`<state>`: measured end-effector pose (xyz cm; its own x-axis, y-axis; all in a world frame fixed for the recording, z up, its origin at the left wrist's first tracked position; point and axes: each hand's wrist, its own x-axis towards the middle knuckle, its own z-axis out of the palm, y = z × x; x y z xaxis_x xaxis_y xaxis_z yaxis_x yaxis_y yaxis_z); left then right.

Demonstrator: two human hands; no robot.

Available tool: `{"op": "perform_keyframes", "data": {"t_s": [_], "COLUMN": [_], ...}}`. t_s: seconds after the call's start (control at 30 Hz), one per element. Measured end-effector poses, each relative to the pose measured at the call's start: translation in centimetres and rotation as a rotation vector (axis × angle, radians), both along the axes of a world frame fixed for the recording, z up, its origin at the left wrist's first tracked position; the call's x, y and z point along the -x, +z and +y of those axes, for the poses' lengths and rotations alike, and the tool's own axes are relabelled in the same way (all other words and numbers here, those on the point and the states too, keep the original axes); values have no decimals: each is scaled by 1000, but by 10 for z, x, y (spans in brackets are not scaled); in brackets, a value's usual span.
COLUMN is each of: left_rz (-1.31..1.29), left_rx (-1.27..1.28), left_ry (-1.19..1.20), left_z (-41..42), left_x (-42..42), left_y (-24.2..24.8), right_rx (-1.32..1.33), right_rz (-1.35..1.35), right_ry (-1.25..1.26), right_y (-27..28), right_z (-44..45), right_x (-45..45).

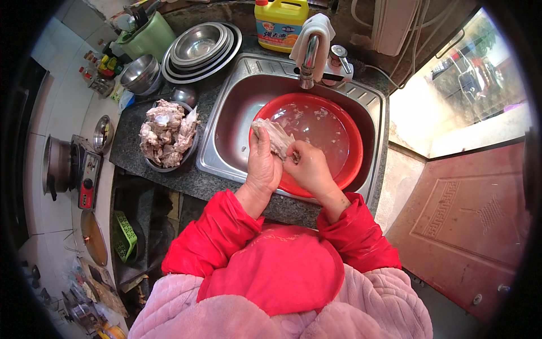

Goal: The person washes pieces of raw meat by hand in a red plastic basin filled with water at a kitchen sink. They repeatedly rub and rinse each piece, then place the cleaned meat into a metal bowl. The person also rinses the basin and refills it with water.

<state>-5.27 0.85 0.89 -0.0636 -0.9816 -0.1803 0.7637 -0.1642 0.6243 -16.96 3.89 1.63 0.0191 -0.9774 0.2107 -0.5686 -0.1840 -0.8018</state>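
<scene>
My left hand (pixel 264 163) holds a pale piece of meat on the bone (pixel 274 134) over the left rim of a red plastic basin (pixel 357 159). The fingertips of my right hand (pixel 311 165) pinch the lower right end of that piece. Cloudy water (pixel 315 127) with small floating scraps fills the basin, which sits in a stainless steel sink (pixel 233 123). To the left, a bowl (pixel 171 168) on the counter is heaped with pale meaty bones (pixel 167 135).
A chrome faucet (pixel 311 59) draped with a white towel (pixel 318 29) reaches over the basin. Behind the sink stands a yellow jug (pixel 279 25). Nested steel bowls (pixel 199 44) are stacked at the back left. A pot (pixel 58 163) stands at far left near a portable gas stove (pixel 87 186).
</scene>
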Motion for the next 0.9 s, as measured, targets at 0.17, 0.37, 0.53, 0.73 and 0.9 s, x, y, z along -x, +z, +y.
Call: {"op": "perform_keyframes", "data": {"t_s": [0.17,0.37,0.53,0.73,0.9], "left_rz": [40,54,105,70,98], "left_rx": [16,61,81,44,67], "left_ry": [-87,-194,-189,-206,-310], "left_z": [3,4,5,13,12], "left_x": [-4,-12,-10,-8,-16], "left_y": [11,14,12,15,9], "right_rx": [-446,-318,110,49,-332], "right_rz": [-664,-769,-224,-152,-484], "right_ry": [-7,-13,131,134,107], "right_y": [-3,24,30,24,25], "right_z": [-2,-2,-7,-6,-6], "right_x": [20,23,7,7,10]}}
